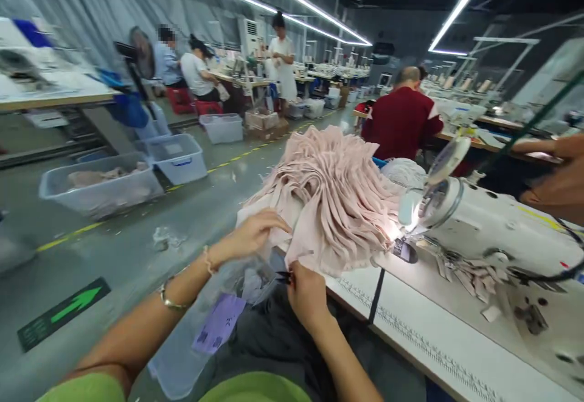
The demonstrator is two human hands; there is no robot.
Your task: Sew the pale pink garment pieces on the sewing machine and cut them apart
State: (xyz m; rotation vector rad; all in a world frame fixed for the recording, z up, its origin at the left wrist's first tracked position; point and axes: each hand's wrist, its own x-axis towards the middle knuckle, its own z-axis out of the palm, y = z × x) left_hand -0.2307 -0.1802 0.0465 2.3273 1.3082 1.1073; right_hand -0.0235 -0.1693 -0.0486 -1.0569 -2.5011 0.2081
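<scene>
Pink fabric (337,201) lies heaped on the sewing table (410,323), the broadest surface near me, its pieces rippled close together, perhaps so that single edges are easy to find. The heap sits just left of the sewing machine (506,219), whose lamp lights its right side. Below my arms is a clear plastic container (177,353) with pale scraps inside; its place under the table edge would suit catching offcuts. My left hand (249,238) reaches over the heap's near edge, fingers extended together, seemingly to steady the cloth; I cannot tell whether they pinch it. My right hand (308,295) is curled tight at the hanging corner, closed round a small dark pointed tool (283,277), probably snips. Its tip points left, clear of my left fingers; how far its blades are parted, I cannot tell.
</scene>
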